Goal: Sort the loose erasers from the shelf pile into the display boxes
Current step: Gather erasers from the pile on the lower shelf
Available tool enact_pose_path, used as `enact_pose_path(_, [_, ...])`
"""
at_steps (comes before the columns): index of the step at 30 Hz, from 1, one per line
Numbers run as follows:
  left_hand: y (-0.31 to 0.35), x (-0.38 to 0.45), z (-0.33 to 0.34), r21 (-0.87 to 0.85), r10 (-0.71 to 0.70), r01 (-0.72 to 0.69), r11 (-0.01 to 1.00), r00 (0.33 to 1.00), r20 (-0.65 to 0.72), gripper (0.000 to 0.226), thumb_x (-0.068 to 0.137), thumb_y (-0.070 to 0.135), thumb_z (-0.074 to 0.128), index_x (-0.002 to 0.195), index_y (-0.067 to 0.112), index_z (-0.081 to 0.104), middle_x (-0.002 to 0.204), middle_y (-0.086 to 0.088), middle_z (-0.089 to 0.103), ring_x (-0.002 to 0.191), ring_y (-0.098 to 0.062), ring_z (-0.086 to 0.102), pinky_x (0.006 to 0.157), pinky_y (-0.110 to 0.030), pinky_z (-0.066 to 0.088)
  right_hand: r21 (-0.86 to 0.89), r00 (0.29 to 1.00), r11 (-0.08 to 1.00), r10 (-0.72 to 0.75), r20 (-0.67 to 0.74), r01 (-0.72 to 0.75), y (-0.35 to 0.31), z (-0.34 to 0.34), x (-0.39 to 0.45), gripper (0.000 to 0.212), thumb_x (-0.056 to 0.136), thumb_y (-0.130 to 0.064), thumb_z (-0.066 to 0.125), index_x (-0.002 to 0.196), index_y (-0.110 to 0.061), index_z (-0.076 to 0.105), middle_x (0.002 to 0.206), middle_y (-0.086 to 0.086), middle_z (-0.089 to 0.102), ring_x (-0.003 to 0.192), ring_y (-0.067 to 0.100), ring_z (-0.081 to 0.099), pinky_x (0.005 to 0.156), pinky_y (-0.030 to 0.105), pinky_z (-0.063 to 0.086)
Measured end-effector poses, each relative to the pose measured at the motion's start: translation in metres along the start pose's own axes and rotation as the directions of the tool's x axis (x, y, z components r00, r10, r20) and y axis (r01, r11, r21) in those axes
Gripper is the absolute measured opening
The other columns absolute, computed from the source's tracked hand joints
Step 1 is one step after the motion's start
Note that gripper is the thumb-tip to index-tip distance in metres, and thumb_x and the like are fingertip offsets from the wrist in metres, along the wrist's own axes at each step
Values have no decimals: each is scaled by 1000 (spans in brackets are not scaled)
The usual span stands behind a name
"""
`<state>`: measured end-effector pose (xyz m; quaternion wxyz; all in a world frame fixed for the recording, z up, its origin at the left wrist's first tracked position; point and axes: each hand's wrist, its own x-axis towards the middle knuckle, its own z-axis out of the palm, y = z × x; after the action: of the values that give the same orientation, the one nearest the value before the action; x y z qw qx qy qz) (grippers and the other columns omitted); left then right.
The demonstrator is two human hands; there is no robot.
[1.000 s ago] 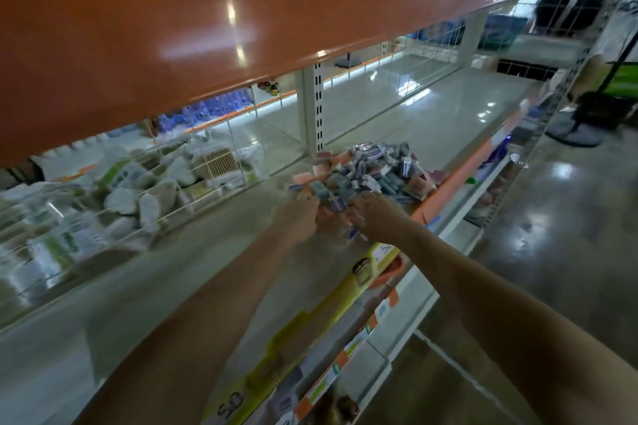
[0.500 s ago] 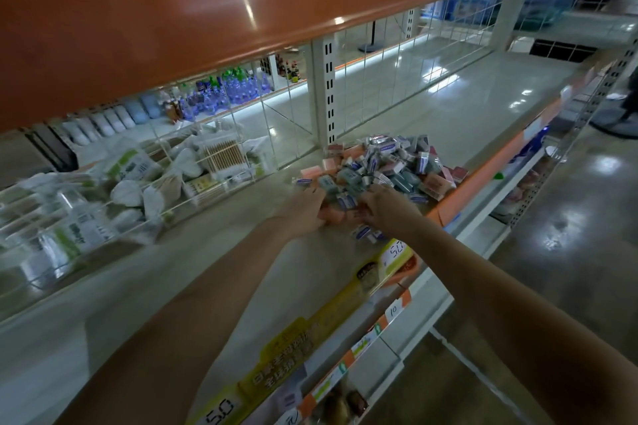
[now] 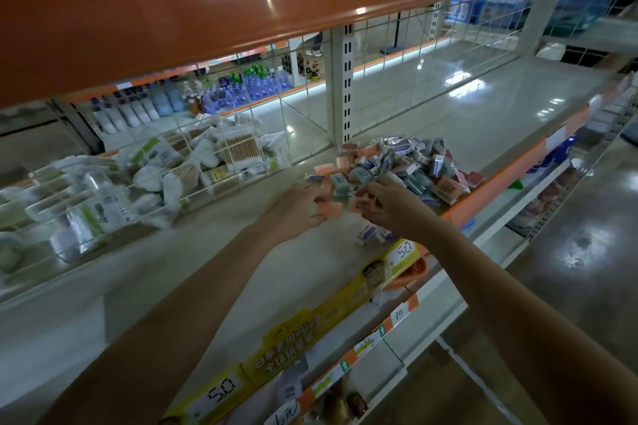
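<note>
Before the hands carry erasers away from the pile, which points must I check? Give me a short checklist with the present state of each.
1. Left hand holds a pink eraser: ok, fingers curl round it.
2. Right hand has an eraser pinched: ok, a small piece shows at the fingertips; its kind is blurred.
3. Eraser pile sits securely on the shelf: not ok, some lie at the orange front edge.
4. Loose white-blue erasers near the price strip accounted for: not ok, they lie apart from the pile.
5. Display boxes are in sight: cannot tell, none is visible.
</note>
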<state>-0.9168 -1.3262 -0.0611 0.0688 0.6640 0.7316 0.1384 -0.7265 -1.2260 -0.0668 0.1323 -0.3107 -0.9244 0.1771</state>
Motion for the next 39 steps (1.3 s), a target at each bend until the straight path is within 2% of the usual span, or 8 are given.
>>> enact_pose_path(9, [3,-75,-52,-25,-38,32,999,936,-350,31,80,29,70,109,21,61,106,6,57,96,-14,56,73,-32,47,326,962,921,-138,-236,212,-57,0,-12,28,82,-23,67,106,-25,53,96,-12,55,88,4,55,76,21,48])
enact_pose_path(12, [2,-101,-67,-40,-85,75,996,910,-405,31,79,32,69,108,25,61,96,17,47,91,-5,50,71,-25,41,557,957,784,-172,-232,276,-84,-2,-18,31,82,-16,69,99,-30,48,99,-12,61,92,1,58,75,16,48])
enact_pose_path(16, [-2,-139,-81,-53,-131,120,991,887,-444,28,77,34,69,104,27,62,90,24,44,84,5,42,70,-11,36,842,955,465,-237,-178,272,-114,2,-25,30,81,-2,66,103,-7,47,104,7,62,95,20,61,78,38,48])
enact_pose_path(21, [-7,-190,-92,-93,-196,172,981,859,-474,28,77,35,69,103,30,61,95,20,50,86,-1,48,73,-22,42,923,924,286,-353,-148,258,-149,12,-33,25,80,-3,63,100,-7,49,101,2,63,96,18,60,82,36,47])
enact_pose_path(28, [-28,-269,-101,-123,-307,285,951,807,-505,31,75,28,74,104,30,62,97,21,54,87,2,48,75,-9,38,904,875,335,-478,-80,265,-211,34,-39,31,78,4,66,96,-14,48,102,2,65,97,27,60,82,40,48])
enact_pose_path(31, [-39,-303,-104,-134,-353,333,933,789,-503,32,74,25,76,103,30,62,96,23,54,86,3,49,74,-14,41,859,847,398,-526,-73,322,-241,45,-43,32,78,2,68,96,-18,53,101,6,62,94,29,60,79,43,49])
enact_pose_path(34, [-50,-336,-109,-171,-417,385,907,763,-495,33,74,27,76,101,37,60,94,27,52,88,4,50,73,-18,43,826,826,450,-562,-34,340,-272,57,-47,27,78,-8,69,96,-22,55,99,-7,61,91,20,61,78,39,51])
enact_pose_path(39, [-70,-390,-116,-178,-479,451,875,744,-466,30,74,38,70,99,46,54,92,32,50,91,10,50,68,-8,37,793,806,492,-592,3,359,-326,78,-52,34,76,-11,74,93,-33,54,94,-19,58,87,11,61,78,25,51])
